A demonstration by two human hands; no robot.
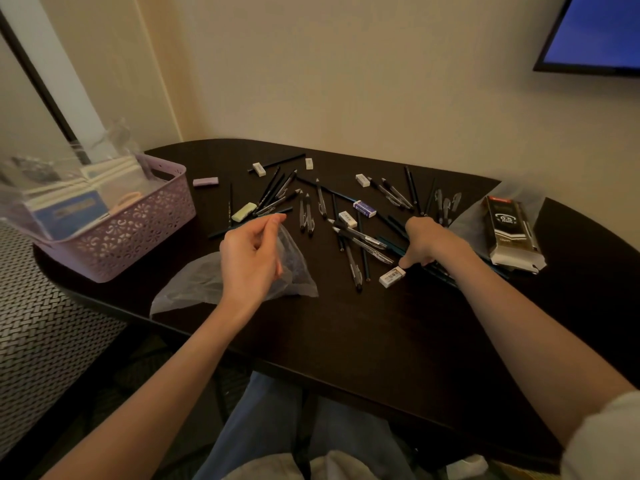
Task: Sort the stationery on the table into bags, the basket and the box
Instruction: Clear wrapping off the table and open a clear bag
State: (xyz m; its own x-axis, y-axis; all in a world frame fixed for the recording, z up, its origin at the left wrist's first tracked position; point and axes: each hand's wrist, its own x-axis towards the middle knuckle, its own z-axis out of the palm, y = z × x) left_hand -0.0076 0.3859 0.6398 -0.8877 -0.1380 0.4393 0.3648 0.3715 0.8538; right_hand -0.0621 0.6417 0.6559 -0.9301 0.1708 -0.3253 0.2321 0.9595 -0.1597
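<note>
Left hand (254,261) raised over counter (346,323), fingers pinched on mouth of clear bag (294,268), holding it up. Right hand (427,242) down among pens, fingers curled, fingertip touching white eraser (392,276); not yet gripped. Eraser lies just below-left of right hand, long axis slanting up to the right. Bag sits left of eraser, near. Right hand is nearer. Basket (138,233) far left.

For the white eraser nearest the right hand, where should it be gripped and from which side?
Pinch the white eraser across its two long sides, coming from above. It lies flat on the table, apart from the pens, long faces exposed; the right hand already touches its right end.
</note>
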